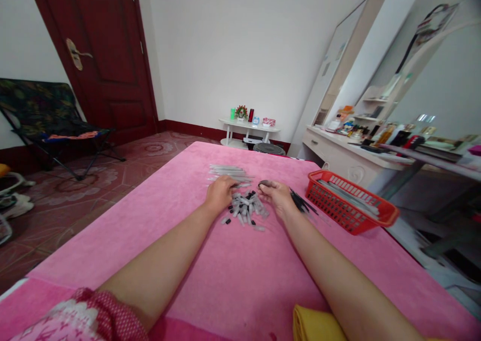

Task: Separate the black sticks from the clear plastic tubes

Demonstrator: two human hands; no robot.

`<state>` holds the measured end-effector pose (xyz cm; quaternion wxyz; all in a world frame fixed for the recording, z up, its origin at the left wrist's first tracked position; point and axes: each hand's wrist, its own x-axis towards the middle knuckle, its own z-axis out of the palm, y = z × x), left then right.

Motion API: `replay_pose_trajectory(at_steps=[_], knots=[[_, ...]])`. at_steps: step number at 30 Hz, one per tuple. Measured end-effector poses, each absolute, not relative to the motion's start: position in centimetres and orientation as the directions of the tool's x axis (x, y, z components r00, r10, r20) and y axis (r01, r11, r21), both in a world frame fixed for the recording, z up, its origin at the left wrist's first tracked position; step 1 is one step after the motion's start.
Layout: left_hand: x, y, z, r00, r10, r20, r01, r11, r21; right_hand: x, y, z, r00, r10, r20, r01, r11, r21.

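A heap of small clear and black pen caps lies on the pink cloth between my hands. My left hand is at the heap's left side, its fingers curled and closed; whatever they hold is hidden. Behind it lies a row of translucent pen barrels. At the heap's right, my right hand is closed in a pinch, with something small and dark at its fingertips, too small to name. Several thin black pen refills lie just right of that hand, partly behind the wrist.
A red plastic basket with long translucent sticks stands at the table's right. Folded yellow cloth lies at the near edge. Beyond the pink-covered table are a low white stand, a cluttered dresser and a folding chair.
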<state>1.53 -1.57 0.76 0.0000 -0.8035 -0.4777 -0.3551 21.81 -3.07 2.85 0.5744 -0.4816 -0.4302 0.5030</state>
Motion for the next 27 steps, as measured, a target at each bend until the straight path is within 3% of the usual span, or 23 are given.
replay_pose_trajectory(at_steps=[13, 27], knots=[[2.13, -2.33, 1.1, 0.365, 0.73, 0.578, 0.732, -0.609, 0.307, 21.69, -3.66, 2.42, 0.143, 0.958, 0.249, 0.093, 0.237, -0.967], [2.32, -2.38, 1.07, 0.386, 0.732, 0.561, 0.741, -0.608, 0.284, 21.65, -3.97, 2.22, 0.078, 0.907, 0.414, 0.44, 0.342, -0.83]])
